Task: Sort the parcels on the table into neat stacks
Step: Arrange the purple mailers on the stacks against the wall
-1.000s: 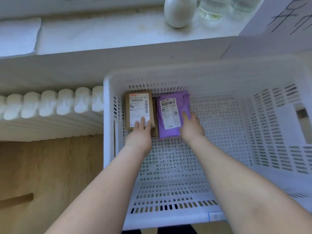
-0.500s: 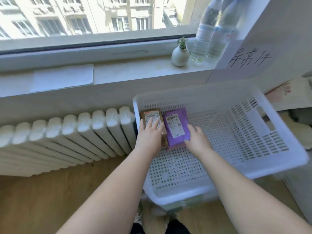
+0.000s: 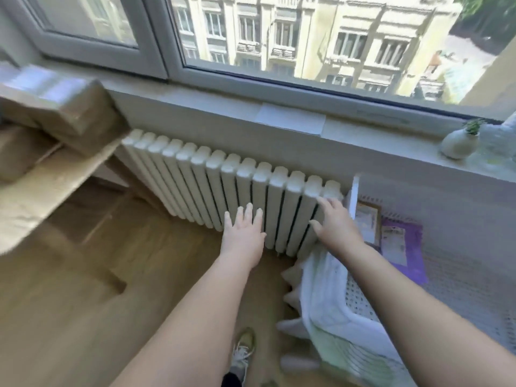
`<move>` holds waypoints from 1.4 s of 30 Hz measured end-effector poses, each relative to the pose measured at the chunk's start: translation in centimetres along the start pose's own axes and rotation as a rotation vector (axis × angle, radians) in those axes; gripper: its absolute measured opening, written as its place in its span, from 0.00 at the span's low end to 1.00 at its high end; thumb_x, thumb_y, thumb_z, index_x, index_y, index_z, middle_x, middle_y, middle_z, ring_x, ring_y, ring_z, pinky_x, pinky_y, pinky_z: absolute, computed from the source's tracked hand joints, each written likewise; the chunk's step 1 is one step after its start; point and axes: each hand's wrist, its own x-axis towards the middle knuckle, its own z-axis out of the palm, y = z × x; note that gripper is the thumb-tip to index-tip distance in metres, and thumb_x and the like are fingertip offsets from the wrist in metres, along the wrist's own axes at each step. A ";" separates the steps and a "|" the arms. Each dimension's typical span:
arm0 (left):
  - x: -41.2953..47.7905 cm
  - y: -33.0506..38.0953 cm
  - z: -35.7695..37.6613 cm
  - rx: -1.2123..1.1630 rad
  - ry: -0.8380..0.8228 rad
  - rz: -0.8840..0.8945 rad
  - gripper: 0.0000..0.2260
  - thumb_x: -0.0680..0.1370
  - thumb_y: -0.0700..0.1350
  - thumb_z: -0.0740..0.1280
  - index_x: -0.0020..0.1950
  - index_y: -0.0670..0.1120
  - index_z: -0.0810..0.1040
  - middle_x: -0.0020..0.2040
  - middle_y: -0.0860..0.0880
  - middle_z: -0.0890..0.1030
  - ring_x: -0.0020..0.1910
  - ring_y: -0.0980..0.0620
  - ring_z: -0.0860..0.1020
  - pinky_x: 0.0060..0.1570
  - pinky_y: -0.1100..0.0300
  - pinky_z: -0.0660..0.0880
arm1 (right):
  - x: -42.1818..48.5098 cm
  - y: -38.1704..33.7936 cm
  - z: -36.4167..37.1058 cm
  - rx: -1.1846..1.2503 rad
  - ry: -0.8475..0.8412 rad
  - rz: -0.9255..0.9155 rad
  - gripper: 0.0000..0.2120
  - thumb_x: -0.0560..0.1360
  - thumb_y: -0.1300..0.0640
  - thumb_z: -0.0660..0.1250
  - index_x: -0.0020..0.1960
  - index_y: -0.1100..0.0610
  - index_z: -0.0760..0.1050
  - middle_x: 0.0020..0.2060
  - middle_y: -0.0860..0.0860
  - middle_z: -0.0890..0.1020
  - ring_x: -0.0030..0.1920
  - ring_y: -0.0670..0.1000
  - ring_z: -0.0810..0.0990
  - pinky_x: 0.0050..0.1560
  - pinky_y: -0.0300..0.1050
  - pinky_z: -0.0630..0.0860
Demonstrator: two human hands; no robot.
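A brown cardboard parcel [image 3: 368,223] and a purple bag parcel [image 3: 402,251] lie side by side in the far left corner of a white perforated basket [image 3: 351,202] at the right. My left hand [image 3: 243,237] hovers empty with fingers spread in front of the radiator. Over the basket's left rim, my right hand [image 3: 336,226] is also empty, its fingers extended. More brown cardboard parcels [image 3: 58,113] show blurred on a table at the far left.
A white radiator [image 3: 231,185] runs under the windowsill [image 3: 293,118]. A small white vase [image 3: 459,142] stands on the sill at the right. Wooden floor lies below, with my shoe [image 3: 243,350] on it. The whole view is motion-blurred.
Both hands have let go of the two parcels and drawn back out of the basket to the left. The view has swung left toward the table with parcels.
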 end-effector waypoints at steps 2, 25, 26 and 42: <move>-2.6 -3.4 0.3 -0.016 -0.004 -0.089 0.27 0.86 0.53 0.47 0.81 0.48 0.41 0.82 0.45 0.41 0.80 0.44 0.43 0.77 0.41 0.44 | -0.4 -4.0 1.6 -0.005 -0.031 -0.079 0.29 0.82 0.53 0.62 0.80 0.51 0.56 0.77 0.52 0.60 0.74 0.55 0.64 0.64 0.51 0.72; -23.3 -54.5 3.8 -0.411 0.090 -0.586 0.27 0.85 0.52 0.53 0.82 0.49 0.47 0.82 0.47 0.45 0.80 0.45 0.49 0.78 0.45 0.51 | -8.3 -57.7 22.0 -0.053 -0.195 -0.594 0.28 0.80 0.50 0.64 0.78 0.47 0.60 0.75 0.48 0.64 0.71 0.51 0.68 0.63 0.47 0.74; -23.8 -56.1 3.7 -0.430 0.106 -0.606 0.27 0.85 0.52 0.53 0.82 0.49 0.47 0.82 0.47 0.46 0.80 0.45 0.49 0.78 0.46 0.51 | -8.5 -59.3 22.8 -0.058 -0.203 -0.611 0.28 0.80 0.51 0.64 0.78 0.47 0.60 0.75 0.48 0.64 0.71 0.51 0.68 0.63 0.46 0.74; -15.6 -82.5 3.6 -0.565 0.165 -0.692 0.28 0.85 0.54 0.53 0.82 0.51 0.47 0.82 0.49 0.48 0.80 0.46 0.51 0.77 0.48 0.56 | 4.5 -83.7 33.6 0.031 -0.262 -0.615 0.27 0.82 0.45 0.61 0.78 0.47 0.60 0.73 0.50 0.68 0.68 0.52 0.72 0.61 0.49 0.76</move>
